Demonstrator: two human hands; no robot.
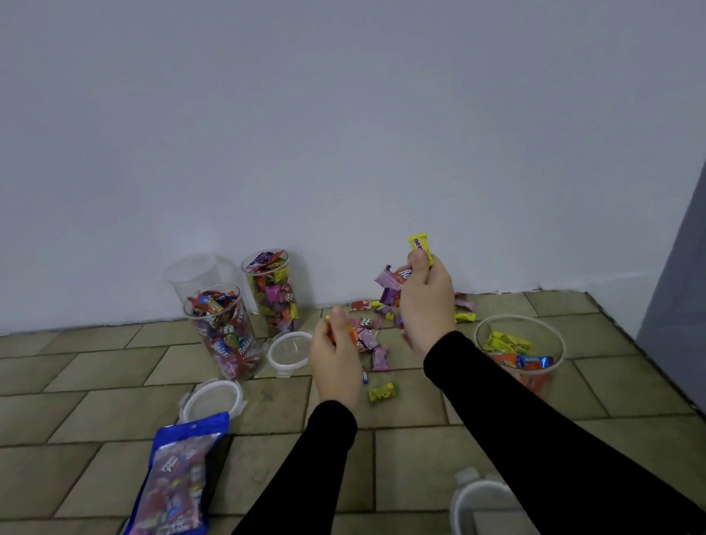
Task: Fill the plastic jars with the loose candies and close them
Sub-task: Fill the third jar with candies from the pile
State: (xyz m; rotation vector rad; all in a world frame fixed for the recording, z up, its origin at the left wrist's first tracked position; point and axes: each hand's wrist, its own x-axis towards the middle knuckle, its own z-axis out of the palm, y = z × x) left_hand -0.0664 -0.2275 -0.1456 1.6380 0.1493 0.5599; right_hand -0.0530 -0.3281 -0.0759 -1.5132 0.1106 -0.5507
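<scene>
2 fists of candies: our right hand (426, 298) grips a bunch with a yellow candy (420, 246) sticking up; our left hand (335, 354) clutches several.

The word "Relaxa" can be read several times in white letters on red and orange candy wrappers inside the front clear plastic jar (226, 332). Part of the same word shows on a red wrapper (404, 274) held in the right hand (426, 302). A yellow wrapped candy (421, 248) above that hand's thumb bears purple letters, too small to read surely. Print on the blue candy pouch (171, 489) is blurred.
</scene>
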